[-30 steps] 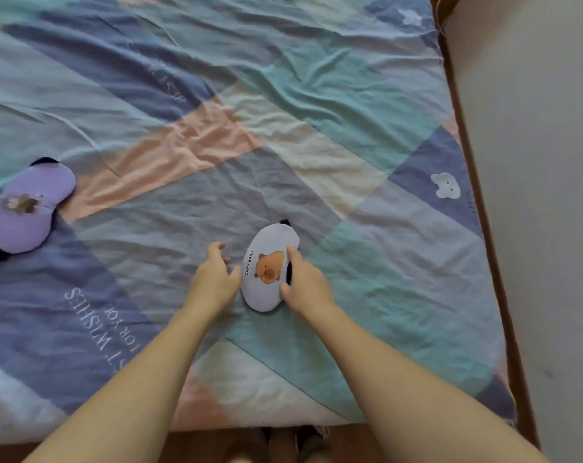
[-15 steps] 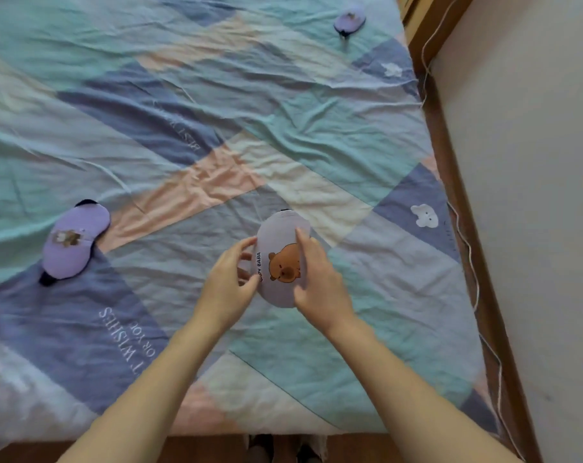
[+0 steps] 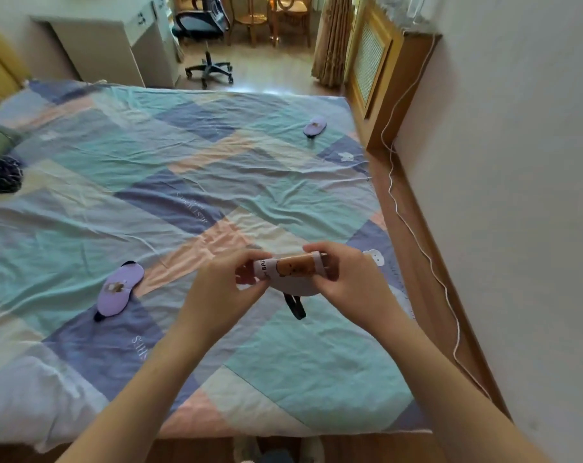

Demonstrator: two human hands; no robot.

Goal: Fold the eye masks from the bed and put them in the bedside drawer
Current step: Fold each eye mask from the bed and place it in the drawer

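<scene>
A lilac eye mask with a brown capybara print (image 3: 292, 270) is held folded in the air above the bed, its black strap (image 3: 295, 305) hanging below. My left hand (image 3: 223, 289) grips its left end and my right hand (image 3: 350, 279) grips its right end. A second purple eye mask (image 3: 118, 290) lies flat on the quilt to the left. A third purple eye mask (image 3: 314, 126) lies far back near the bed's right edge. No bedside drawer can be made out.
The patchwork quilt (image 3: 170, 162) covers the whole bed. A white wall (image 3: 517, 195) and a white cable (image 3: 417, 235) run along the right. A dark cloth (image 3: 1, 175) lies at the left edge. A white desk (image 3: 116, 51) and office chair (image 3: 206, 35) stand beyond the bed.
Both hands lifted the capybara mask off the quilt and folded it to a narrow shape, its strap now dangling. The view tilted up, showing the far room.
</scene>
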